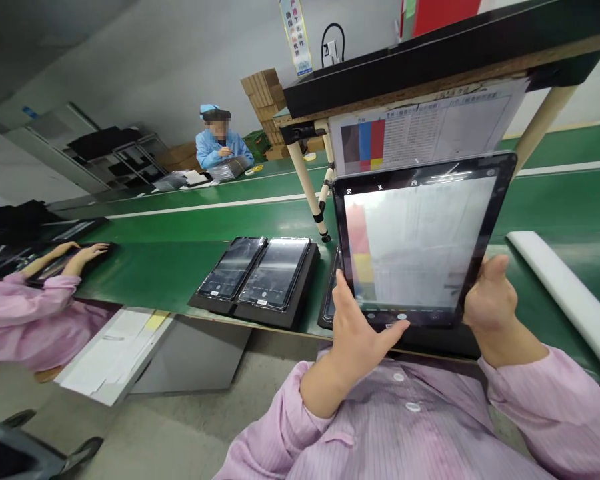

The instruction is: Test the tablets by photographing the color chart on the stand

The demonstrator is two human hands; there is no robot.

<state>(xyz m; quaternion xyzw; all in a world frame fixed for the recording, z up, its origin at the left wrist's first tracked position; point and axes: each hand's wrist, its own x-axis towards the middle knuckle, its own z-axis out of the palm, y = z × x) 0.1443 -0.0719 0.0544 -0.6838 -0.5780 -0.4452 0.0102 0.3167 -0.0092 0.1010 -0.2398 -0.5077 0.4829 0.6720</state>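
Observation:
A black-framed tablet (pixel 415 247) stands upright in front of me, held between both hands. Its screen shows a camera view of the printed colour chart (pixel 430 130) behind it. My left hand (pixel 355 327) grips the lower left edge, with the thumb at the round button at the bottom of the screen. My right hand (pixel 493 297) holds the lower right edge; its fingers are partly hidden behind the tablet. Left of my left hand, two more tablets (pixel 275 273) lie in a black foam tray (pixel 300 293). Another tablet is partly hidden below the one I hold.
A green conveyor belt (pixel 160 267) runs across. A shelf (pixel 445 60) on cream tube legs stands over it. A white foam bar (pixel 565 287) lies at right. At left are a co-worker's hands (pixel 83 257) and an open drawer of papers (pixel 113 347). A person in blue (pixel 223 147) sits opposite.

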